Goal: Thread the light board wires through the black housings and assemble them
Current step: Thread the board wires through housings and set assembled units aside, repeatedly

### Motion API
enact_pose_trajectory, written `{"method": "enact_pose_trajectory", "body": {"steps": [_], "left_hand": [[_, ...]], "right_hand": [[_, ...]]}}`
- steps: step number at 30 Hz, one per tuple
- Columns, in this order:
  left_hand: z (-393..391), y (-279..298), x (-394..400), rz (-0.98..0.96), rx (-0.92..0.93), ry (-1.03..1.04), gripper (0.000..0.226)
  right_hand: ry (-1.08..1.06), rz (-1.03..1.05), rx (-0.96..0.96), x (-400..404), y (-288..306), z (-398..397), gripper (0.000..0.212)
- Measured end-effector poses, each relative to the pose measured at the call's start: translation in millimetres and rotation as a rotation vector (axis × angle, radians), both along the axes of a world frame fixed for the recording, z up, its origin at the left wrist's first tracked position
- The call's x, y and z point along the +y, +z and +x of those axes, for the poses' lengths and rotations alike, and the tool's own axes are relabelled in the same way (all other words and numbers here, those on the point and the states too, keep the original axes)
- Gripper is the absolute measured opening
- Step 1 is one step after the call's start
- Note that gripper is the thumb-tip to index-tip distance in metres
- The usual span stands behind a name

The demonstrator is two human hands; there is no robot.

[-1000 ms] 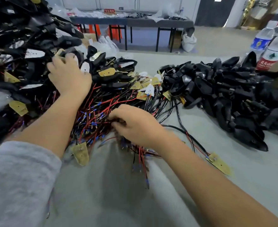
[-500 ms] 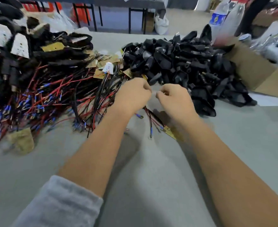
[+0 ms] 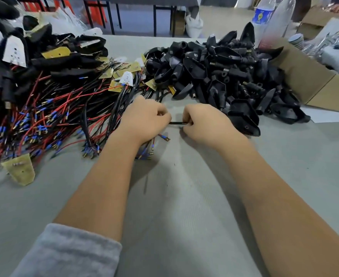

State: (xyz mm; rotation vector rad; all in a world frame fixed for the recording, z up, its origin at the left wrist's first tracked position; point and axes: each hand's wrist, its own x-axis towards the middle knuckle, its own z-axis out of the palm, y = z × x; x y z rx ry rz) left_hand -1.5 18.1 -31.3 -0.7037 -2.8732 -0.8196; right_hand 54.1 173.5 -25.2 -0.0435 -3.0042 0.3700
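My left hand (image 3: pixel 144 120) and my right hand (image 3: pixel 206 122) sit close together at the table's middle, both with curled fingers pinching a short stretch of black wire (image 3: pixel 177 123) between them. Red and black wire ends with blue-sleeved terminals (image 3: pixel 162 136) hang below my left hand. A heap of empty black housings (image 3: pixel 220 72) lies just beyond my right hand. To the left spreads a tangle of red and black wires (image 3: pixel 44 116) with yellow and white light boards (image 3: pixel 124 78), and assembled black units (image 3: pixel 64 62) are piled behind it.
A loose yellow light board (image 3: pixel 19 171) lies at the near left. An open cardboard box (image 3: pixel 308 76) stands at the right, with plastic water bottles (image 3: pixel 264 15) behind the housings. The grey table surface (image 3: pixel 184 196) stretches toward me under my forearms.
My left hand left the assembled pile at the left and came to the middle. Both hands now pinch a black wire between them and have drawn slightly apart.
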Motion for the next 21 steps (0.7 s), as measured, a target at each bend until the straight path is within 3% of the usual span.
{"method": "enact_pose_trajectory", "body": {"steps": [6,10,13,17,21], "left_hand": [[-6,-3,-14,-0.017,-0.003,0.005,0.021],[-12,-5,-14,-0.107,0.039,-0.006,0.027],[-15,-6,-15,-0.077,0.042,-0.015,0.026],[-10,-4,-7,-0.151,0.19,-0.022,0.023],[-4,-2,2,0.036,0.183,0.082,0.023]], "right_hand": [[-0.135,0.239,0.45,15,5,-3,0.024],[-0.289,0.291,0.627,32,15,2,0.031],[-0.397,0.298,0.663,44,15,5,0.035],[-0.371,0.266,0.644,46,6,3,0.038],[-0.359,0.19,0.613,46,-3,-1,0.031]]}}
